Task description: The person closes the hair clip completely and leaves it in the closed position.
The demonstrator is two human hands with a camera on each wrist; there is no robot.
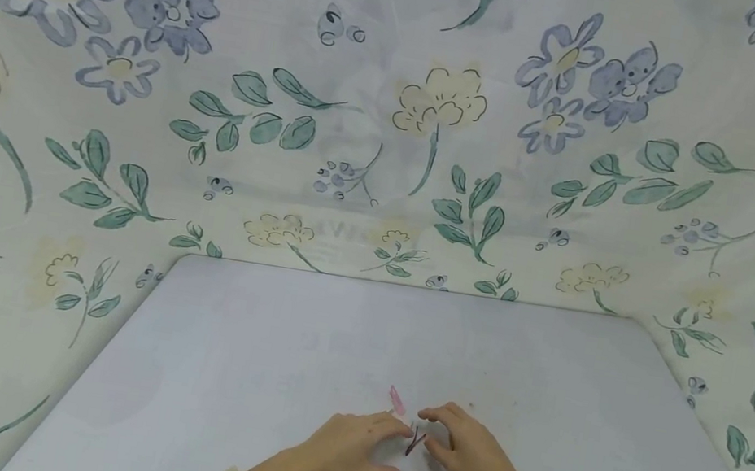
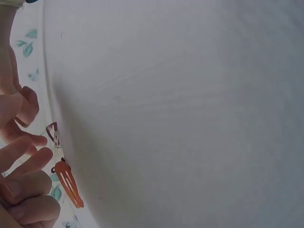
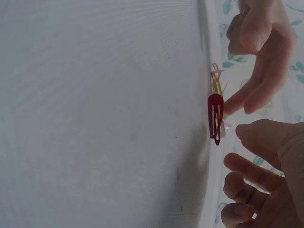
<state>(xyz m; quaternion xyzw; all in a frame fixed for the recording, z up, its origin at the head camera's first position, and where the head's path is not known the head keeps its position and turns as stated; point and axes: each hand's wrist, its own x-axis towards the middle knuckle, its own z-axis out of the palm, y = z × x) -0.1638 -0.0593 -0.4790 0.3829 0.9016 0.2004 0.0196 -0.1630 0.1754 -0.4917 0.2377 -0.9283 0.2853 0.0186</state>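
Note:
Several snap hair clips stand or lie on the white table between my two hands. A pink hair clip (image 1: 397,400) lies beyond the left fingertips, with a dark red hair clip (image 1: 415,442) between the hands. In the right wrist view the red hair clip (image 3: 216,114) overlaps a yellowish clip (image 3: 217,81). An orange hair clip (image 2: 70,186) shows in the left wrist view. My left hand (image 1: 351,447) has its fingers loosely bent, index fingertip right at the dark red clip. On the other side, my right hand (image 1: 472,452) is spread, thumb tip close to that clip.
The white table (image 1: 244,330) is bordered at its back and sides by a floral-patterned cloth (image 1: 362,143). Small dark specks dot the tabletop near the right hand.

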